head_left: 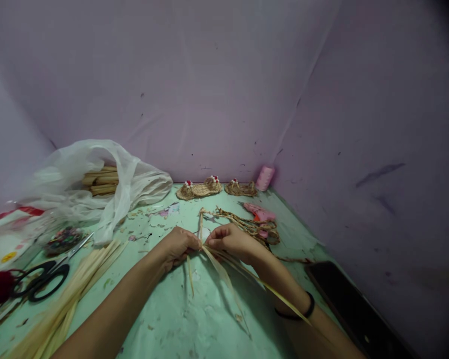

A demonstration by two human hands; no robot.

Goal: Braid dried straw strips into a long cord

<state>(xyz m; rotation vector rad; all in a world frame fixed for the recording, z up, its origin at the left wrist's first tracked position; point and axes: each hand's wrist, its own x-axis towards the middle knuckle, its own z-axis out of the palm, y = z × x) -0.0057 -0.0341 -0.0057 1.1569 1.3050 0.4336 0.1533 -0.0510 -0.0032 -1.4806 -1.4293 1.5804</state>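
Note:
My left hand (181, 248) pinches the lower end of a thin braided cord (201, 224) made of dry plant strips. Right beside it, my right hand (228, 242) has its fingers closed on the strips at the same spot. Loose pale strips (224, 274) hang from between the hands toward me and to the right, some passing over my right forearm. The finished part of the cord runs up and bends right toward a tangled coil of braided cord (250, 227) behind my right hand.
Black-handled scissors (48, 276), pale strips (73, 294) and a plastic bag (123, 184) lie left. Small woven slippers (205, 188), a pink spool (265, 178) and a pink glue gun (260, 212) stand at the back. A dark phone (344, 299) lies right.

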